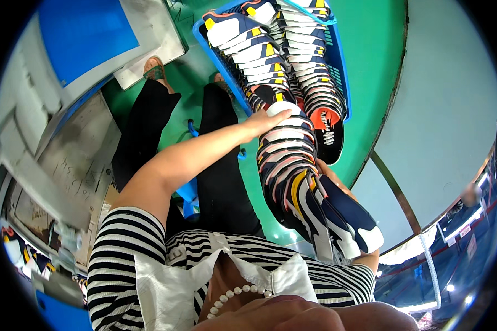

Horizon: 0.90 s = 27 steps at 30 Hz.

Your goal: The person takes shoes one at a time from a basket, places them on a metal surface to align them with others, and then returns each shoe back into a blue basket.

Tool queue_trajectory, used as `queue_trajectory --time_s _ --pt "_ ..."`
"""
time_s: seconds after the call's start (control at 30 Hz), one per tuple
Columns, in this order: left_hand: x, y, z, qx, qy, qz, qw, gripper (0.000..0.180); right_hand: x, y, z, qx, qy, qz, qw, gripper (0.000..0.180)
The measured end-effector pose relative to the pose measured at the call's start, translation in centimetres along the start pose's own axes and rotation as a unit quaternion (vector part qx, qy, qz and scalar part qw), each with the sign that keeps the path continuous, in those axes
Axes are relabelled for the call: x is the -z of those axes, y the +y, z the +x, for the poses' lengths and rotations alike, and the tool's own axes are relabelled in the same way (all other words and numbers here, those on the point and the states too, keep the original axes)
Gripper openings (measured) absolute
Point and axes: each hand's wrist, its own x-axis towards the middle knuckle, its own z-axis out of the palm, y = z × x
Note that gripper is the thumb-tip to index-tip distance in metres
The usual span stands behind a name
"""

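A long nested stack of shoe uppers [286, 148], in navy, white, yellow and coral, lies slantwise in front of my body on the right. My left hand [265, 121] grips its far end, thumb across the white piece there. From the right side, my right hand [327, 172] reaches round the stack; most of its fingers are hidden behind the uppers. The near end of the stack rests toward my right arm. Just beyond my hands stands a blue plastic basket [343, 83] holding more nested rows of uppers [306, 52].
A pale grey surface [447, 83] curves along the right. At the left are a white machine or table with a blue panel [88, 36] and a worn board [74, 165]. Green floor [370, 49] surrounds the basket. Part of a blue stool [189, 193] shows by my legs.
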Motion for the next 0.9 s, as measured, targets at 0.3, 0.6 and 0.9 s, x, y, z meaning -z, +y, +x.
queue_trajectory --time_s 0.3,0.6,0.9 --pt "-1.5 5.4 -24.4 -0.219 0.329 0.306 0.866 0.086 -9.6 -1.9 -7.4 0.203 -0.054 -0.066 0.976 0.079" --pt "7.6 -9.7 -32.3 -0.005 0.398 0.367 0.841 0.091 -25.6 1.5 -6.7 0.314 -0.153 -0.110 0.930 0.067" --pt "-7.2 -5.8 -50.9 -0.426 0.025 0.248 0.870 0.052 -35.0 5.5 -6.8 0.428 0.049 -0.590 0.683 0.056"
